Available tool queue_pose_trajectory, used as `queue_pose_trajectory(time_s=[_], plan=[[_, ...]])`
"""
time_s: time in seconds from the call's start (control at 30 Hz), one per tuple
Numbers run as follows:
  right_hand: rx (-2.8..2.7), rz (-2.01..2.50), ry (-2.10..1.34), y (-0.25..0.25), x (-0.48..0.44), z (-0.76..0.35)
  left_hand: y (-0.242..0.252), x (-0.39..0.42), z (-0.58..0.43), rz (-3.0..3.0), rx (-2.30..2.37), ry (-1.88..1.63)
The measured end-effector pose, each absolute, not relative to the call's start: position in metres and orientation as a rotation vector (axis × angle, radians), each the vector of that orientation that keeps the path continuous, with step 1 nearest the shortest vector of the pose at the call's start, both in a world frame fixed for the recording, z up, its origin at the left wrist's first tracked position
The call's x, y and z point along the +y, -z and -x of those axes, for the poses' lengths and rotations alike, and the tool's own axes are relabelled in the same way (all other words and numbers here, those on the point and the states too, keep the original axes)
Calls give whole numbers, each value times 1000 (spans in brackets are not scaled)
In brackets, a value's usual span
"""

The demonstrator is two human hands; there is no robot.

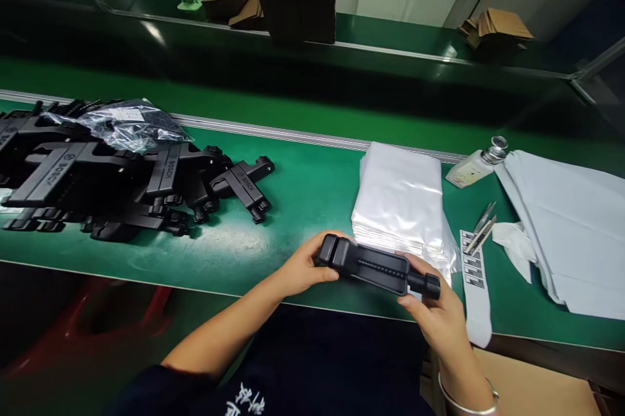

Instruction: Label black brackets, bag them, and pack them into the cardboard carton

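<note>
Left hand (307,269) clamped on 9 o'clock end of black plastic bracket (378,267), right hand (444,312) on 3 o'clock end, near green worktable (312,172) front edge; plastic bag stack (400,188) crowds 12, BOSCH bracket pile (102,175) 10, bottle (469,170) 1, printed strip (476,315) 3

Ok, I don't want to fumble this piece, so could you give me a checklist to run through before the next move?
1. Left hand on one end of the black part: ok, it grips it.
2. Right hand on the other end: ok, thumb in front.
3. Plastic stack close by: ok, just beyond the part.
4. Plastic stack neatly squared: not ok, edges stray at its near right corner.
5. Label strip uncovered: not ok, slim tools lie across its far end.
6. Underside of the part unmarked: cannot tell, it faces away from the camera.
</note>
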State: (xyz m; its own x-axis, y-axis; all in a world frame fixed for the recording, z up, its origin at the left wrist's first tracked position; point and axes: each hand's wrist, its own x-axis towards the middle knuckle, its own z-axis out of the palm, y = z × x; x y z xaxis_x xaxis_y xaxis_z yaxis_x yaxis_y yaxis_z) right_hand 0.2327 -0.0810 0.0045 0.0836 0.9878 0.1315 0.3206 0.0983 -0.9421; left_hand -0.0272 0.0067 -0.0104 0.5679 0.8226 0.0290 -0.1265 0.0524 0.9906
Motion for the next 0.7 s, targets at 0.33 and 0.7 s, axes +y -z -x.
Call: queue_pose_trajectory(time_s=[0.33,0.7], plan=[[-1057,1245,-1320,35,-66,-220,-19,2,26,-1822,747,-878],[-1117,1297,-1294,24,-67,-224,-19,-1,27,-1768,777,-893]])
